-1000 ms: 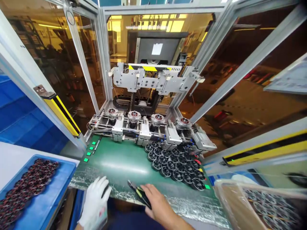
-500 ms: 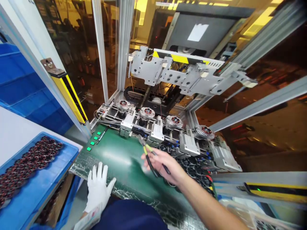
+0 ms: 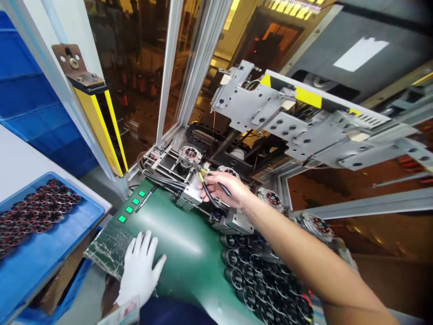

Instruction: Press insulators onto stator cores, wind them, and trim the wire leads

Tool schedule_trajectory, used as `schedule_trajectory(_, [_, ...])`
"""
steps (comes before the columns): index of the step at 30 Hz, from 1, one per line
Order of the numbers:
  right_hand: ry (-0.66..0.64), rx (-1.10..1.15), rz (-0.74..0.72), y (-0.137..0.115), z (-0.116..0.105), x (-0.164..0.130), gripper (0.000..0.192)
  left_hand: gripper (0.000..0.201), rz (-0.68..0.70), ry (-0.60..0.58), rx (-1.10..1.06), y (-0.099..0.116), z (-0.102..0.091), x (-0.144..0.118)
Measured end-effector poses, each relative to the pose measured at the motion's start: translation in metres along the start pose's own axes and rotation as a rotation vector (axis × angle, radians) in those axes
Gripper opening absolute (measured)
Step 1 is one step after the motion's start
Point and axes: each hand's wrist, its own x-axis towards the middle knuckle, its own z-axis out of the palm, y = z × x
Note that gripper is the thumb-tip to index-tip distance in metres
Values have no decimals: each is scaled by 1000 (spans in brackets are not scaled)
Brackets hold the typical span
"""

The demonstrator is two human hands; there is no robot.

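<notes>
My right hand (image 3: 225,187), bare, is closed around a pair of pliers (image 3: 210,196) with black and yellow-green handles. The jaws point at the leftmost round fixture (image 3: 190,155), which holds a wound coil part; whether they touch it I cannot tell. A second fixture (image 3: 227,171) is partly hidden behind this hand. My left hand (image 3: 140,266), in a white glove, lies flat with fingers spread on the green mat (image 3: 176,225). Beyond its fingertips are several lit green squares (image 3: 129,210) and a pen (image 3: 146,199).
Black ring-shaped parts (image 3: 267,280) crowd the mat's right side. At left, a blue tray (image 3: 81,212) holds rows of coil parts (image 3: 40,205). A metal plate assembly (image 3: 287,122) hangs above the fixtures. A yellow-black post sensor (image 3: 101,131) stands by the left frame.
My right hand has carried the pliers from over the mat forward to the leftmost fixture. The view has turned left. My left hand still rests on the mat.
</notes>
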Motion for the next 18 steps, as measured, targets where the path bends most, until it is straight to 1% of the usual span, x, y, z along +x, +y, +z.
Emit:
schedule_trajectory(5, [-28, 44, 18, 2, -4, 5, 31, 45, 16, 26, -6, -2, 5, 1])
schedule_trajectory(10, [-81, 73, 4, 1, -8, 9, 29, 44, 11, 4, -30, -3, 4, 4])
schedule_trajectory(18, [-31, 45, 32, 0, -12, 18, 34, 45, 25, 0, -42, -3, 1, 6])
